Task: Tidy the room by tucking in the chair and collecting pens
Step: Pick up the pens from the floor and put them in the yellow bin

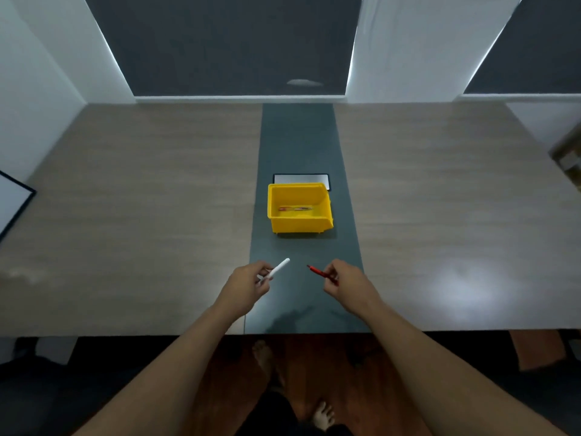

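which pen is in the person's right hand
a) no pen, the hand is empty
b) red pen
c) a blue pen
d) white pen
b) the right hand pinches a red pen over the dark strip of the table, while the left hand holds the white pen; both are short of the yellow bin.

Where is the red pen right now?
In the head view, the red pen is pinched in the right hand, above the table's dark centre strip, nearer the person than the yellow bin.
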{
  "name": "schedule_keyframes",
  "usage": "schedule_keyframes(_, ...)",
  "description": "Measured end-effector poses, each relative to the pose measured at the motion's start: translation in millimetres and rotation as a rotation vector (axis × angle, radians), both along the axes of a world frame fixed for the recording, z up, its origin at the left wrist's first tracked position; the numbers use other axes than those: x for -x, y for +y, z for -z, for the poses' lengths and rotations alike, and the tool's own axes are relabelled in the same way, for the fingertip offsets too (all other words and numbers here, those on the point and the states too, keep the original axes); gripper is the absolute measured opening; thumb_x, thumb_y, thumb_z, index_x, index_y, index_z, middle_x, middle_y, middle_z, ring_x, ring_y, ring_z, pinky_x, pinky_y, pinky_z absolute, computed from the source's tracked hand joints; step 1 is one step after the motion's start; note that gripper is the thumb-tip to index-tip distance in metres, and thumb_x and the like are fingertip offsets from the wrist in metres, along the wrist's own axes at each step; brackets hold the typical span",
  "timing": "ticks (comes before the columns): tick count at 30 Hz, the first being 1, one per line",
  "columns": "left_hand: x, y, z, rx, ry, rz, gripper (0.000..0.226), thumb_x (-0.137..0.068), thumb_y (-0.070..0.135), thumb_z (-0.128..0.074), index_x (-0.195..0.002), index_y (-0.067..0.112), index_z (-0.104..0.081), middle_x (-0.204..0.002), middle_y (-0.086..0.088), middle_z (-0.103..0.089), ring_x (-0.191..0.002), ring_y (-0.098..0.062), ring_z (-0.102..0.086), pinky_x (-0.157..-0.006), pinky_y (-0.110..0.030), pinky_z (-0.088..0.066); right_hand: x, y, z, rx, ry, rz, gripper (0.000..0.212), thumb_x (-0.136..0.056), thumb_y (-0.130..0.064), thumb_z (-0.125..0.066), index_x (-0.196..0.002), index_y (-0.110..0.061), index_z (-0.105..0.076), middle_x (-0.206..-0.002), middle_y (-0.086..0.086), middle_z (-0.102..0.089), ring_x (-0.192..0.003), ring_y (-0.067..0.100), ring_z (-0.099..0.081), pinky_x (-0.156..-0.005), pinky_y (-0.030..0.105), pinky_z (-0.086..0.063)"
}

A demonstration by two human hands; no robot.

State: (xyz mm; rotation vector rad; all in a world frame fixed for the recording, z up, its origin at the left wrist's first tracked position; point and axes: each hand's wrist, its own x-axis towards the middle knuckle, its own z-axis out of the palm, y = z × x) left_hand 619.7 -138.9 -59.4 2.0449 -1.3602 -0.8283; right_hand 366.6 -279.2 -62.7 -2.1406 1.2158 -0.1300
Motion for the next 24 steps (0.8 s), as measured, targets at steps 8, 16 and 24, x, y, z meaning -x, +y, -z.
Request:
schedule_keyframes(8,-70,-101,14,0.017,-0.024,0.051,0.021,-0.097,0.016,-0.071,-0.117,0.022,-0.076,-0.104,0.004,-0.077,-0.092,-0.013,-0.071,-0.085,-0.038,-0.061,-57,-79,4,-0.011,0.031,0.036,0.015,-0.087,-0.025,-0.071,-0.101,-0.026,-0.066,-0.101,0.000,-0.072,-0.088,0.021,-0.066,-0.075,0.041,-0.056)
schedule_keyframes(16,-127,-188,19,0.025,-0.052,0.187,0.021,-0.097,0.016,-0.072,-0.118,0.020,-0.077,-0.100,0.004,-0.072,-0.087,-0.012,-0.068,-0.082,-0.032,-0.060,-104,-141,14,0.010,-0.006,0.111,0.017,-0.089,-0.018,-0.070,-0.106,-0.019,-0.071,-0.103,0.002,-0.072,-0.088,0.016,-0.064,-0.073,0.031,-0.050)
schedule_keyframes(24,-130,-260,39,-0.037,-0.014,0.229,0.027,-0.097,0.014,-0.074,-0.124,0.019,-0.073,-0.111,0.004,-0.074,-0.094,-0.011,-0.067,-0.077,-0.018,-0.049,-136,-188,31,0.002,0.057,0.042,0.019,-0.094,-0.024,-0.069,-0.112,-0.025,-0.073,-0.110,-0.002,-0.067,-0.099,0.017,-0.060,-0.084,0.036,-0.055)
